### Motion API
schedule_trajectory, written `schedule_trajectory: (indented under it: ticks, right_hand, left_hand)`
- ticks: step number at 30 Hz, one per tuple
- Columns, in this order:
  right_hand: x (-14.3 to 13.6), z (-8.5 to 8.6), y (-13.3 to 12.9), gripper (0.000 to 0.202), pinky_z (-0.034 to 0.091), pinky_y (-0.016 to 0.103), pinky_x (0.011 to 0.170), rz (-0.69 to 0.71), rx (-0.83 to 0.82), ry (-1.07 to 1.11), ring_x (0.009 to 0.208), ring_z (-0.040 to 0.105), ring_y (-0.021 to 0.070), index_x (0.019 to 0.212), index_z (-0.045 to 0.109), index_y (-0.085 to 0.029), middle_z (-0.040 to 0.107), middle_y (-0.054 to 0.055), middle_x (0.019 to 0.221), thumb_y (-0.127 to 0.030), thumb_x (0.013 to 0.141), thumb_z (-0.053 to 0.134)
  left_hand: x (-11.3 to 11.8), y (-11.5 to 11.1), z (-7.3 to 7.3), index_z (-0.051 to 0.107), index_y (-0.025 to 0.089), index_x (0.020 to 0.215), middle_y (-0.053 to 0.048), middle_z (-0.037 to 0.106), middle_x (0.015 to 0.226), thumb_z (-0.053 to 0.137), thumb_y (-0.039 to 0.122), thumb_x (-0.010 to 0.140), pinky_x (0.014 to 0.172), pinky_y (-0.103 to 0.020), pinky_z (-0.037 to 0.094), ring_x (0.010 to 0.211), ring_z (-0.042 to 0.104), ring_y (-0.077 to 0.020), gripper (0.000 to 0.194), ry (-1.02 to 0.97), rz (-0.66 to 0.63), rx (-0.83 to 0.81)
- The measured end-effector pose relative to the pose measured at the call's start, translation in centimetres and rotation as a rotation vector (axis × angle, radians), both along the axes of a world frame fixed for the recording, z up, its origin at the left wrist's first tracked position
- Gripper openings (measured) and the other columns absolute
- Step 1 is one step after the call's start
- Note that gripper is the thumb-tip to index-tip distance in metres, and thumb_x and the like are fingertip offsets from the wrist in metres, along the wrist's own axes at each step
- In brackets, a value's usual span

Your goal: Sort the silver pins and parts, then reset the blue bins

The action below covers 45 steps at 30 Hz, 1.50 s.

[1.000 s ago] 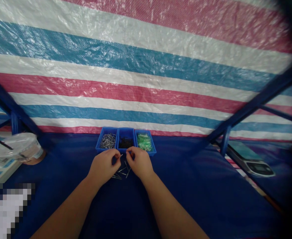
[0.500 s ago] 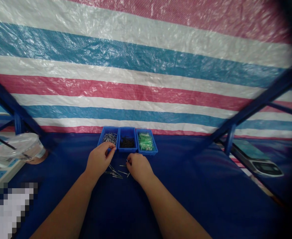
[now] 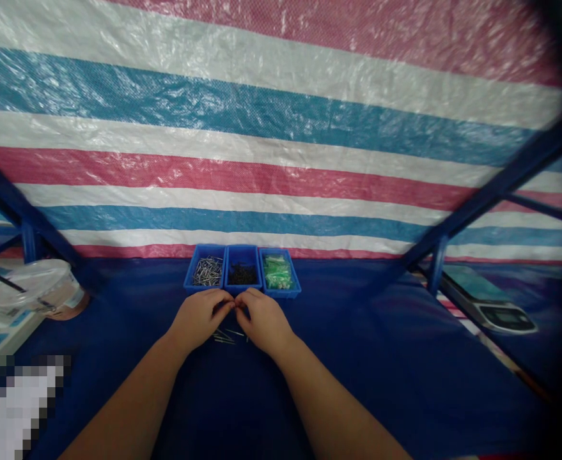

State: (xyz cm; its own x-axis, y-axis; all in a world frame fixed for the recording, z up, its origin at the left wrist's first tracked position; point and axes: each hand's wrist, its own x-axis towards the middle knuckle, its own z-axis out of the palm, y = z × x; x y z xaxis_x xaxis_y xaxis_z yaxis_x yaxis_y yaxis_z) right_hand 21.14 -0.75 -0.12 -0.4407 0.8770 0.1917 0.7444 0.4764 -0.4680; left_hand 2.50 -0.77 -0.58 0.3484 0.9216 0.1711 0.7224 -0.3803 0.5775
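On the blue counter (image 3: 357,358), the left hand (image 3: 198,317) has drawn back from the nail bin (image 3: 207,271) to meet the right hand (image 3: 260,321), fingertips pinched together over loose nails (image 3: 226,336); what they grip cannot be told. Neighbouring bins hold dark screws (image 3: 242,275) and green plugs (image 3: 277,273).

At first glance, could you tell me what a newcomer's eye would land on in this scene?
The red, white and blue striped tarp fills the whole background. Below it, on the dark blue cloth, three small blue bins stand in a row holding silver, dark and green parts. Just in front, the left hand and right hand meet fingertip to fingertip over a few loose nails.
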Motion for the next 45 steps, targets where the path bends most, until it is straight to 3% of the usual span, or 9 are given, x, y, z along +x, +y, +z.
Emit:
schedule_trajectory:
  ticks: [10,16,19,24,27,31,36,41,45]
  right_hand:
    - [0.1,-0.2,0.2,0.012,0.046,0.026,0.079,-0.005,0.038,0.169,0.087,0.062,0.0154,0.098,0.065,-0.019,0.066,0.004,0.095,-0.017,0.088,0.059]
    - [1.1,-0.5,0.5,0.015,0.044,0.026,0.074,-0.020,-0.065,0.101,0.080,0.062,0.0150,0.098,0.066,-0.021,0.067,0.001,0.087,-0.019,0.083,0.066]
    - [0.8,-1.0,0.5,0.019,0.044,0.026,0.074,-0.024,-0.111,0.025,0.081,0.063,0.0159,0.100,0.068,-0.021,0.068,0.003,0.091,-0.024,0.081,0.071]
    - [-0.7,-1.7,0.5,0.023,0.044,0.025,0.074,-0.057,-0.102,-0.047,0.083,0.064,0.0164,0.101,0.068,-0.021,0.069,0.004,0.094,-0.014,0.080,0.066]
    - [-0.9,-1.9,0.7,0.018,0.042,0.025,0.070,-0.054,-0.089,-0.058,0.080,0.064,0.0162,0.092,0.067,-0.020,0.069,0.003,0.088,-0.010,0.079,0.060]
    - [0.0,-1.4,0.9,0.012,0.040,0.024,0.068,-0.037,-0.028,0.074,0.077,0.061,0.0154,0.085,0.063,-0.020,0.068,0.002,0.084,-0.012,0.077,0.061]
    - [1.2,-0.7,1.0,0.012,0.041,0.022,0.066,0.092,-0.097,0.310,0.072,0.058,0.0126,0.083,0.060,-0.019,0.062,-0.001,0.076,-0.009,0.076,0.060]
    - [1.4,-0.6,1.1,0.018,0.043,0.022,0.065,0.075,-0.157,0.404,0.068,0.058,0.0115,0.092,0.058,-0.019,0.063,-0.001,0.081,-0.011,0.077,0.062]
    - [2.4,-0.5,1.2,0.030,0.040,0.021,0.058,-0.020,-0.204,0.349,0.060,0.055,0.0103,0.109,0.054,-0.019,0.062,-0.003,0.076,-0.017,0.081,0.064]
  left_hand:
    - [0.1,-0.1,0.2,0.066,0.022,0.083,-0.001,0.068,0.078,0.046,0.035,0.096,0.065,-0.026,0.039,0.072,0.061,-0.0160,0.027,0.007,0.079,0.023]
    - [-1.2,0.4,0.2,0.067,0.023,0.091,0.000,0.068,0.076,0.050,0.046,0.094,0.063,-0.026,0.039,0.066,0.059,-0.0158,0.029,-0.041,0.529,0.158]
    - [-1.7,0.5,0.3,0.067,0.025,0.087,0.002,0.067,0.071,0.057,0.049,0.088,0.059,-0.026,0.035,0.065,0.059,-0.0165,0.026,0.013,0.628,0.109]
    - [-1.6,0.6,0.1,0.064,0.024,0.081,0.003,0.060,0.061,0.056,0.045,0.088,0.056,-0.026,0.033,0.060,0.057,-0.0155,0.023,0.037,0.563,0.106]
    - [-1.3,0.5,-0.2,0.063,0.023,0.081,0.004,0.059,0.062,0.058,0.037,0.087,0.057,-0.025,0.035,0.059,0.055,-0.0139,0.017,0.006,0.382,0.113]
    - [-0.9,0.3,-0.3,0.068,0.022,0.096,0.000,0.067,0.084,0.059,0.028,0.087,0.065,-0.025,0.042,0.065,0.057,-0.0127,0.014,-0.044,0.083,0.086]
    - [-0.5,0.0,0.0,0.070,0.024,0.096,-0.001,0.068,0.091,0.057,0.027,0.091,0.067,-0.025,0.042,0.071,0.060,-0.0127,0.014,-0.035,-0.097,0.039]
    - [-0.5,-0.1,0.2,0.068,0.023,0.089,0.000,0.067,0.085,0.056,0.030,0.092,0.066,-0.025,0.041,0.072,0.060,-0.0133,0.015,-0.014,-0.048,0.081]
    - [-1.4,0.4,-0.1,0.067,0.021,0.083,0.000,0.065,0.076,0.055,0.040,0.092,0.064,-0.026,0.039,0.066,0.057,-0.0143,0.024,-0.057,0.283,0.202]
